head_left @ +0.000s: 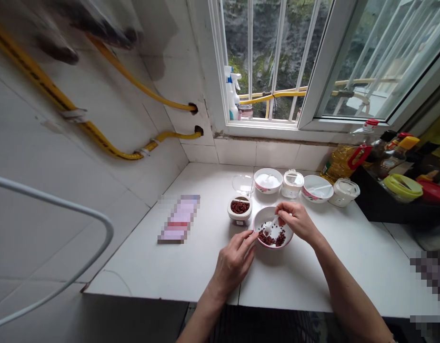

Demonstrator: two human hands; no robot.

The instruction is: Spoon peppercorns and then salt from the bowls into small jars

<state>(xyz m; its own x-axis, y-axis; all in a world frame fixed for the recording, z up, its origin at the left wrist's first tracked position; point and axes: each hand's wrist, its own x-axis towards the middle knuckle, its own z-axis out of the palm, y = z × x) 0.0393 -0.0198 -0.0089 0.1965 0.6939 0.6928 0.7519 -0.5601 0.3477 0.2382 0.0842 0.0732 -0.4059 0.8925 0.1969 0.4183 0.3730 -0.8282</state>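
My right hand (293, 219) is closed on a small white spoon (269, 229), its bowl end down among dark red dried bits, which look like peppercorns (280, 239). They lie loose in a white bowl (256, 224) with a pink rim. My left hand (236, 257) rests at the bowl's near left side, fingers stretched out and fingertips at the rim. Just behind it stands a seasoning jar (239, 218) with its clear lid (243, 183) flipped up, filled with the same dark red bits.
Behind are a bowl of white powder (267, 181), a closed clear-lidded jar (293, 183), a second bowl with a white spoon (317, 189) and another jar (346, 193). An oil bottle (343, 159) and sauce bottles (393, 155) stand right. A blurred purple packet (180, 219) lies left.
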